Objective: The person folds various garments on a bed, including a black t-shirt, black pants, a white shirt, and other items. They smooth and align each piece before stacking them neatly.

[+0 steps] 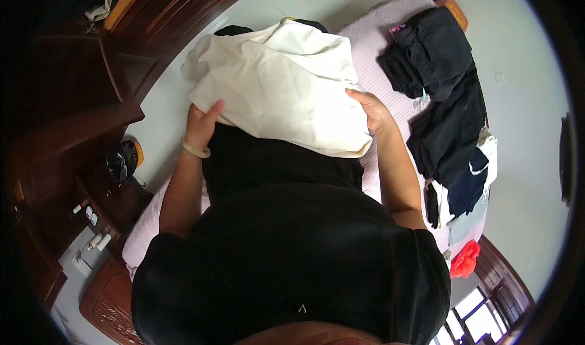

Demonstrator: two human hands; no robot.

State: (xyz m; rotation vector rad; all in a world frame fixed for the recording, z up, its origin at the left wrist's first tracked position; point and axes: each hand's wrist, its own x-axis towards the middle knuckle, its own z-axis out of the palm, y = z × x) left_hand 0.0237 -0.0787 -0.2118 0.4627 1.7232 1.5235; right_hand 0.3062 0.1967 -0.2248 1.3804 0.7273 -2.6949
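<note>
Both hands hold up a loosely gathered white cloth garment (pixel 283 84) in front of my body. My left hand (pixel 201 123) grips its lower left edge, thumb on top and fingers hidden beneath; a pale bangle circles the wrist. On the other side, my right hand (pixel 372 107) pinches the right edge, its thumb lying over the fabric. Creases run across the cloth, and a fold hangs at its lower right corner. What kind of garment it is cannot be told. Past its far edge, dark shapes on the floor are partly covered.
To the right, a bed with a pink ribbed cover (pixel 365 20) carries folded black garments (pixel 434 48), black trousers (pixel 448 130) and a navy garment (pixel 470 194). A red bag (pixel 465 259) lies farther down. Dark wooden furniture (pixel 68 71) and a black plastic-lined bin (pixel 122 162) stand left.
</note>
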